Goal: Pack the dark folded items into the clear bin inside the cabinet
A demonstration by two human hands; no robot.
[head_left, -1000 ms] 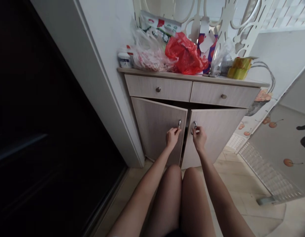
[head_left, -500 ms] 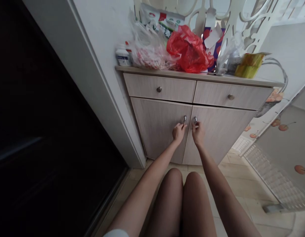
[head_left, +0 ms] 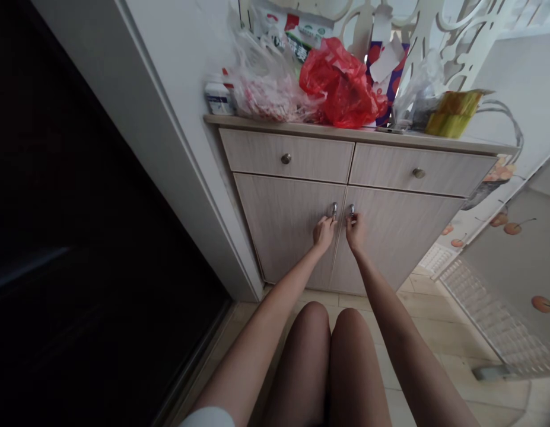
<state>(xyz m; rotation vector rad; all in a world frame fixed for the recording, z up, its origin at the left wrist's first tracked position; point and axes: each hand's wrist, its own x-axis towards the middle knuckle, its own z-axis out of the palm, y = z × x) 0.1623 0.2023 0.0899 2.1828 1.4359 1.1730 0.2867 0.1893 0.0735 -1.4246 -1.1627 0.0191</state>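
A pale wood-grain cabinet has two lower doors, both flush with its front. My left hand (head_left: 324, 232) grips the metal handle (head_left: 334, 209) of the left door (head_left: 288, 222), fingers closed around its lower end. On the right door (head_left: 403, 234), my right hand (head_left: 355, 232) pinches the matching metal handle (head_left: 352, 209). The two hands are side by side, with the narrow seam between the doors running between them. My fingers hide the lower parts of both handles.
Above the doors are two drawers with round knobs (head_left: 286, 158). On the cabinet top (head_left: 296, 126) sit a red plastic bag (head_left: 339, 86), a clear bag (head_left: 268, 89), a white bottle (head_left: 219, 98) and a yellow packet (head_left: 452, 115). A dark doorway (head_left: 79, 237) lies left.
The two doors, slightly ajar before with a dark gap under the drawers, have moved inward and now sit flush. Both hands have moved forward with the handles.
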